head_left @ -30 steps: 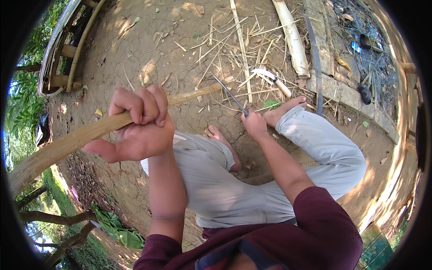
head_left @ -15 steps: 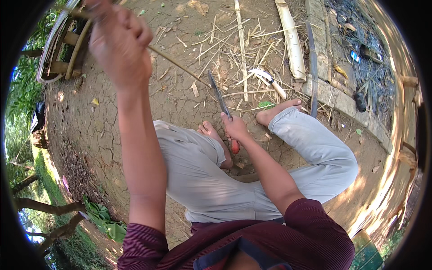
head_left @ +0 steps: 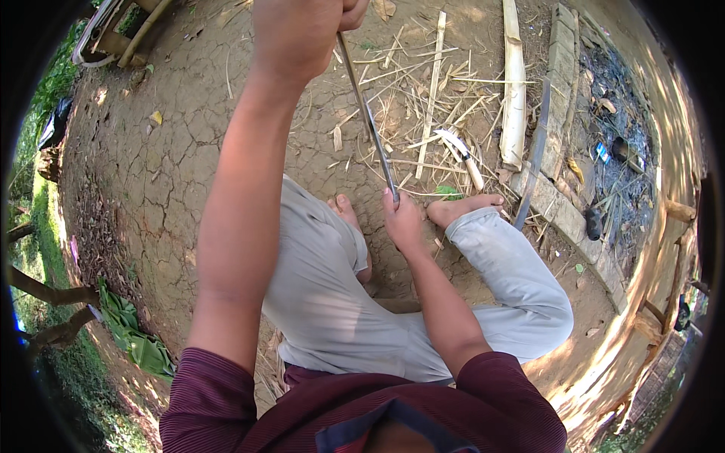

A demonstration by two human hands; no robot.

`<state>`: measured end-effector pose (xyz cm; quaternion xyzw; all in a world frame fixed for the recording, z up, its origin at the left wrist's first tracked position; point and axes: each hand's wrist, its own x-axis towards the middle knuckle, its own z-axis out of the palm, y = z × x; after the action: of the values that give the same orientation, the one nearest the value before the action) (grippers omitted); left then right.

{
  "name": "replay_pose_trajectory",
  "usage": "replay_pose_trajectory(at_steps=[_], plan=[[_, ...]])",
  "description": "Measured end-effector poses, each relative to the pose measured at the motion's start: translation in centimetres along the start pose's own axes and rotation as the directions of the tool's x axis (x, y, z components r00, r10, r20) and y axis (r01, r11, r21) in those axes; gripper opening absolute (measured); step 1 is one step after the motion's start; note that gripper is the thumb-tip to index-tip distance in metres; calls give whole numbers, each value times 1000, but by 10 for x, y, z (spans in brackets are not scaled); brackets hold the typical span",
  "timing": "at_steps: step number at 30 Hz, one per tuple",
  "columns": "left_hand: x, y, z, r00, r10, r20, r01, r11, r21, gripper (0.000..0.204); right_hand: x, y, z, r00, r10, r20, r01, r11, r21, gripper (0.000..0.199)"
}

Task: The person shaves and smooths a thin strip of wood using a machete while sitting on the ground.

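Note:
My left hand (head_left: pixel 302 41) is raised at the top of the view, its fingers closed around a thin bamboo strip (head_left: pixel 347 66). From that fist the strip slants down toward a long knife (head_left: pixel 383 158). The knife's dark blade points up and away from my right hand (head_left: pixel 405 220), which grips it low between my legs. Strip and blade overlap in the view; I cannot tell exactly where they touch. The knife's handle is hidden by my right hand. Beyond my right foot lies a second knife (head_left: pixel 473 171) with a curved pale blade and wooden handle.
Thin shavings and a flat strip (head_left: pixel 432 94) litter the cracked soil ahead. On the right lie a split bamboo length (head_left: pixel 513 102), a long metal blade (head_left: pixel 536 155) and a block edging (head_left: pixel 563 200) beside ashes. A wooden frame (head_left: pixel 121 30) stands far left.
My left hand has moved right, bringing the strip to a steeper slant almost in line with the blade. My right hand still grips the knife. The view has shifted slightly.

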<state>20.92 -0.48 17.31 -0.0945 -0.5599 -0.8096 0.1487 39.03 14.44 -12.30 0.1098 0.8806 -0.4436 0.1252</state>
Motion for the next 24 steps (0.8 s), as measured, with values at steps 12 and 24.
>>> replay_pose_trajectory(at_steps=[12,24], plan=[[11,-3,-23,986,61,154,-63,998,10,48,-4,-43,-11,995,-77,-56,84,989,125,43],[4,1,-21,982,117,148,-125,991,45,41,36,38,42,972,180,149,-170,982,-75,51]])
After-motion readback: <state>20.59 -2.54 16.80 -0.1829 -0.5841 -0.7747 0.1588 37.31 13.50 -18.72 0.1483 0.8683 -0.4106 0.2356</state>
